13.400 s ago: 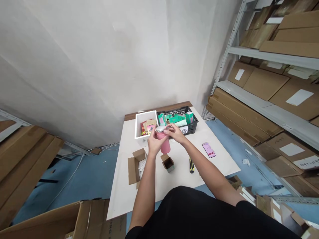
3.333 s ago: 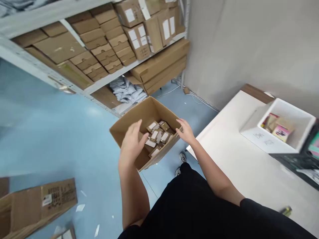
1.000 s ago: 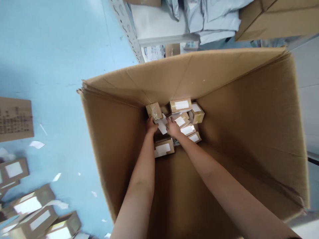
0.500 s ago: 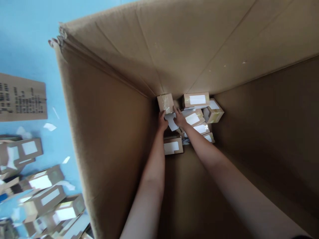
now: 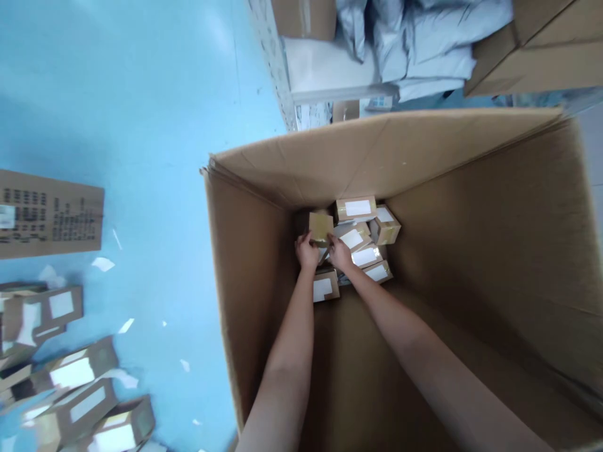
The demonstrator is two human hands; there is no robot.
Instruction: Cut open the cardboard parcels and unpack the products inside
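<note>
Deep inside a large open carton [image 5: 264, 282], both my hands are on one small taped cardboard box [image 5: 321, 226]. My left hand [image 5: 307, 252] grips its near left side, and my right hand [image 5: 339, 253] holds the near right corner. The underside of this box is hidden. To its right lie several more small cardboard boxes with white labels, among them an upper box [image 5: 357, 208] and a tilted box [image 5: 387, 226] by the carton's wall. Another labelled box [image 5: 326, 287] rests just nearer than my hands.
Left of the carton, labelled boxes [image 5: 89, 405] and paper scraps lie on the blue floor [image 5: 164, 251]. A flat printed cardboard piece [image 5: 51, 216] is also there. Beyond the far rim, grey plastic packages [image 5: 424, 44] sit on a white surface [image 5: 325, 66].
The view has drawn back, showing more of the carton and the packages beyond it. The small box between my hands has turned and appears raised from the far left corner.
</note>
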